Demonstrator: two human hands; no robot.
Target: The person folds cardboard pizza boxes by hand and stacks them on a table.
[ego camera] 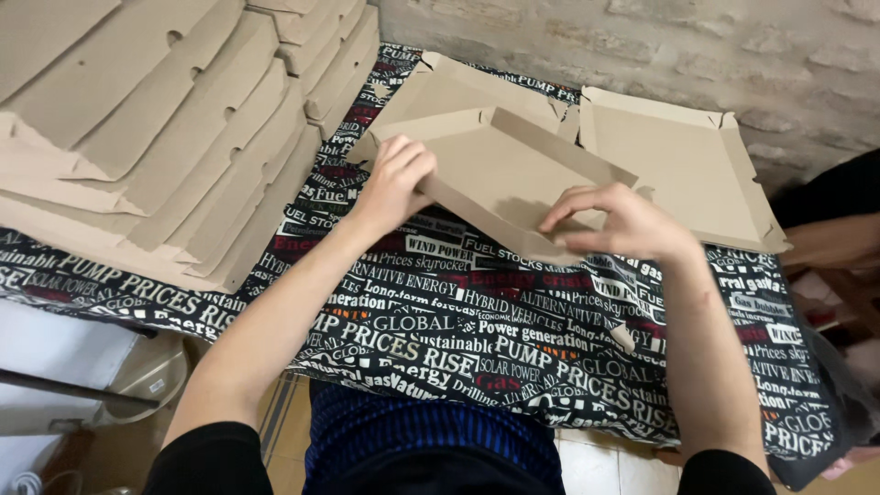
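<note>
Tan cardboard box between both hands

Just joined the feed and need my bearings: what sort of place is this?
Probably a small, informal box-folding workstation, perhaps a back room. Flat cardboard blanks are stacked on a table under a printed cloth, both hands (left hand, right hand) fold one cardboard box, and a bare brick wall stands behind.

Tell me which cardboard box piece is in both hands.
The box in the middle, gripped by left hand and right hand. The right box and stacked flat blanks lie untouched.
</note>
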